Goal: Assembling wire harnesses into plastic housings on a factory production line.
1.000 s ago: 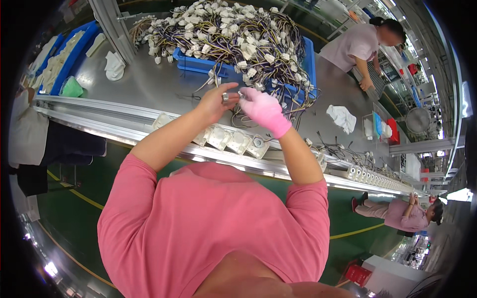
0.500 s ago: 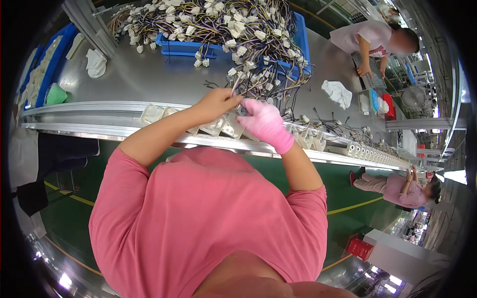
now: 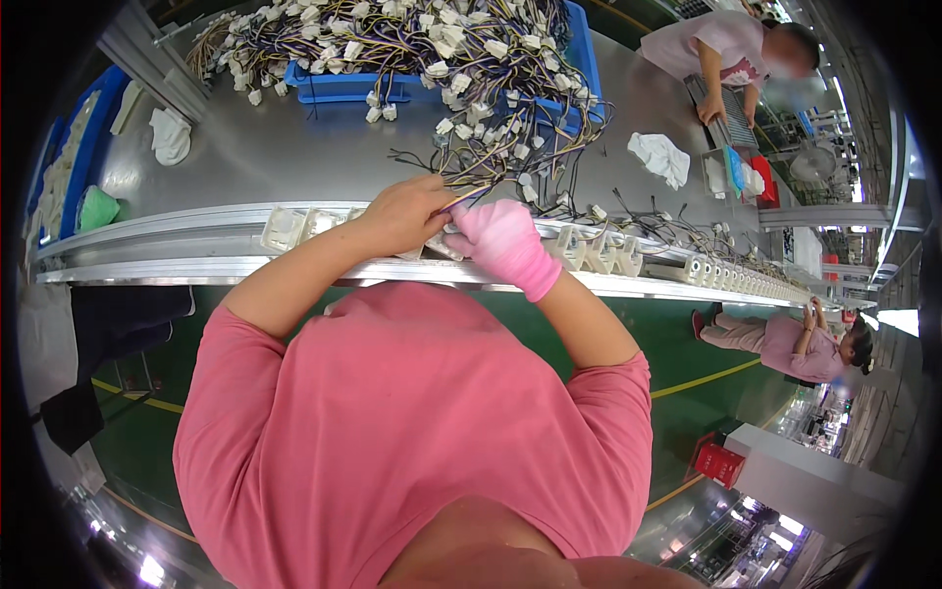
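Observation:
My bare left hand (image 3: 402, 218) is closed over the rail, its fingertips pinching thin dark and yellow wires (image 3: 469, 197). Close beside it, my right hand (image 3: 502, 241) in a pink glove has its fingers bent inward near the same wires; what it grips is hidden. Under both hands runs a row of white plastic housings (image 3: 285, 229) on a metal rail (image 3: 177, 257). More housings (image 3: 599, 252) stand just right of the glove. Loose wires with white connectors (image 3: 481, 147) spread over the table beyond my hands.
A blue bin (image 3: 353, 88) heaped with wire harnesses stands at the back. White cloths (image 3: 660, 160) (image 3: 171, 135) lie on the metal table (image 3: 245, 167). At far left is a blue tray (image 3: 83, 157) beside a green bundle (image 3: 98, 209). Co-workers (image 3: 711, 59) (image 3: 800, 348) are on the right.
Both hands have come a little nearer to me, lower over the rail, with the wires between them. The whole view has shifted slightly.

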`<state>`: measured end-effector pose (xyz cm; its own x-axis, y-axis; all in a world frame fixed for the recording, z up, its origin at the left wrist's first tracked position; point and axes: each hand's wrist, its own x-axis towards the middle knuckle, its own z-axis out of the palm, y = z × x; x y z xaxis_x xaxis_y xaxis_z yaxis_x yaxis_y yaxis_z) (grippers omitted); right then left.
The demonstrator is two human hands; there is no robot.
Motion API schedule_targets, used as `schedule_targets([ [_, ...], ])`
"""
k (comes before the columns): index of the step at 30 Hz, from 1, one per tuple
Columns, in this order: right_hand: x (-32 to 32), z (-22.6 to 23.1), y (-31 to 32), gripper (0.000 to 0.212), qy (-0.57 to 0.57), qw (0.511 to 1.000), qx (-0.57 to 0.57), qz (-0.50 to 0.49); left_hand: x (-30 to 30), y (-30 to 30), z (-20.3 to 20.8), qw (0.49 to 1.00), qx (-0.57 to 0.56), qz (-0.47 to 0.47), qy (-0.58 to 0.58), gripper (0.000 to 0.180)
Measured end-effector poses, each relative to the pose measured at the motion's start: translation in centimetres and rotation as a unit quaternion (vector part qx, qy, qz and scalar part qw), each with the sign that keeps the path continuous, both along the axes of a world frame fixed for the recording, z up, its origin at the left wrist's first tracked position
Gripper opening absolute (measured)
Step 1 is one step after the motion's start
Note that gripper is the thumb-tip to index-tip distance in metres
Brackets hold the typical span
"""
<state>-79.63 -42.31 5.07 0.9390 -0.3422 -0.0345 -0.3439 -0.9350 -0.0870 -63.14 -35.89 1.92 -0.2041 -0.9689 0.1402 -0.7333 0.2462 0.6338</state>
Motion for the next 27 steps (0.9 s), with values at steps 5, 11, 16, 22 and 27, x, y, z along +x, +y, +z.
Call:
schedule_targets([
  [5, -0.5, -0.8, 1.4, 0.028, -0.097, 0.993, -0.064, 0.002, -0.6, 0.5, 0.3, 0.999, 0.032, 0.013, 0.038, 0.008],
  [11, -1.0, -2.0, 3.1, 0.024, -0.191, 0.977, -0.063, -0.074, -1.2, 0.6, 0.6, 0.991, 0.109, 0.059, 0.051, 0.012],
  [16, -0.3, -2.1, 3.4, 0.02, -0.173, 0.974, -0.022, -0.143, -1.3, 0.3, 0.3, 0.998, 0.045, 0.053, 0.0, 0.016],
  [22, 0.5, -2.2, 5.0, 0.025, -0.168, 0.96, -0.022, -0.225, -1.2, 0.3, 0.3, 0.997, 0.049, 0.051, -0.011, 0.016],
  [27, 0.2, -2.1, 4.6, 0.019, -0.15, 0.968, -0.045, -0.198, -1.4, 0.4, 1.1, 0.994, 0.095, 0.053, -0.011, 0.015],
])
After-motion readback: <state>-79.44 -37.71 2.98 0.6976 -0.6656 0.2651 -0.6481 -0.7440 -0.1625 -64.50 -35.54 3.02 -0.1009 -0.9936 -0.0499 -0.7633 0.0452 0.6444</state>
